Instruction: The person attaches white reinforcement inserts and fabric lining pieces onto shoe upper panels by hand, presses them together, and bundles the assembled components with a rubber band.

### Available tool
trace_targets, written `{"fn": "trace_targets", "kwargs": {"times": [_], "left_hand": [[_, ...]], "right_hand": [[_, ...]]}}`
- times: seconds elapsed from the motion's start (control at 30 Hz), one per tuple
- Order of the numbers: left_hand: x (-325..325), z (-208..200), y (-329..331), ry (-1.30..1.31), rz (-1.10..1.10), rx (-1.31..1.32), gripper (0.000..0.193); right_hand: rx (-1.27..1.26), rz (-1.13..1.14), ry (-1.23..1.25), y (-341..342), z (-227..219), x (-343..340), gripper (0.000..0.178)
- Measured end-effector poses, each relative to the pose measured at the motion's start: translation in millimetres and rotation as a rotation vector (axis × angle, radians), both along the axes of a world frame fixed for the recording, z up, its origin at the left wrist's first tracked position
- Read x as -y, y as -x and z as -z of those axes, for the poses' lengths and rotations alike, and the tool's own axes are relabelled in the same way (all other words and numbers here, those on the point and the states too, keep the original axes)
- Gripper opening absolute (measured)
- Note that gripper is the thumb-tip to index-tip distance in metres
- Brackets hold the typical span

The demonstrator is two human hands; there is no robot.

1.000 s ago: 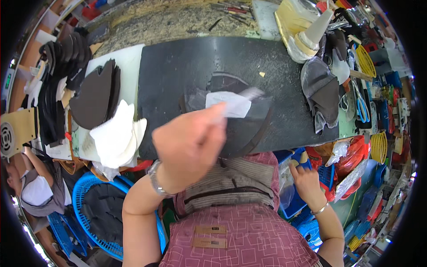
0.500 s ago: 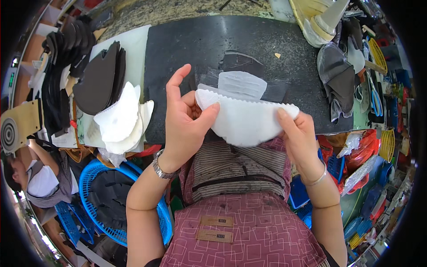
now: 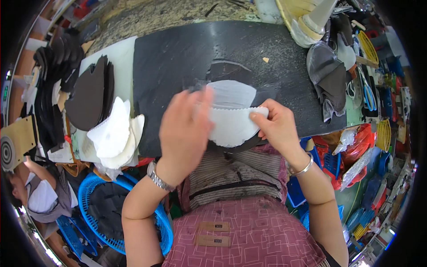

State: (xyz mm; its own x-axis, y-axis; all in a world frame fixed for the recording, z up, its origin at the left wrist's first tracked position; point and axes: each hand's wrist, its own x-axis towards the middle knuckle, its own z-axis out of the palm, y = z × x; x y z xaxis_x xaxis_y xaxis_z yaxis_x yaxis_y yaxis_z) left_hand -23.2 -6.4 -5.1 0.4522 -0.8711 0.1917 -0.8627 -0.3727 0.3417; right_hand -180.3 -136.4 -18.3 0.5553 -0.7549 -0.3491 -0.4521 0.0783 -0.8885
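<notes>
The right hand (image 3: pixel 278 127) holds the right end of a white piece (image 3: pixel 233 127) with its fingers closed narrowly, the thumb on top near the corner. The left hand (image 3: pixel 184 133) is at the left end of the same piece; it is blurred, and I cannot tell whether its fingers grip the material or only lie over it.

The white piece is in front of the person, above the near edge of a black board (image 3: pixel 178 58). Its zigzag edge is on the far side and its rounded edge faces the body. Just beyond the zigzag edge lies a translucent pale piece (image 3: pixel 233 92), with a dark piece (image 3: pixel 229 70) showing behind it. More dark material shows under the white piece at the near right; how far the layers touch is hidden. A small tan scrap (image 3: pixel 265 59) lies apart on the board, farther off to the right.

The board rests on a worn tabletop (image 3: pixel 147 20). To its left are a stack of dark brown pieces (image 3: pixel 84 98) and, nearer the person, a few loose white pieces (image 3: pixel 111 133). To the right are a plastic-wrapped dark bundle (image 3: pixel 327 66) and blue-handled scissors (image 3: pixel 368 95).

Below the tabletop at left stands a blue basket (image 3: pixel 165 222) holding dark pieces (image 3: pixel 104 209). The person's maroon apron (image 3: pixel 249 240) bears 2 tan labels (image 3: pixel 212 240).
</notes>
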Motion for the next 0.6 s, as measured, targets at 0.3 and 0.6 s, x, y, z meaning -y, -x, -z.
{"fn": "trace_targets", "kwargs": {"times": [0.3, 0.6], "left_hand": [[-7.5, 12.5, 34.0, -0.218, 0.582, 0.030, 0.096], [28.0, -15.6, 28.2, 0.027, 0.603, -0.190, 0.063]], "right_hand": [[-0.195, -0.088, 1.212, 32.1, -1.8, 60.4, 0.015], [-0.322, 0.203, 0.907, 128.5, 4.2, 168.3, 0.019]]}}
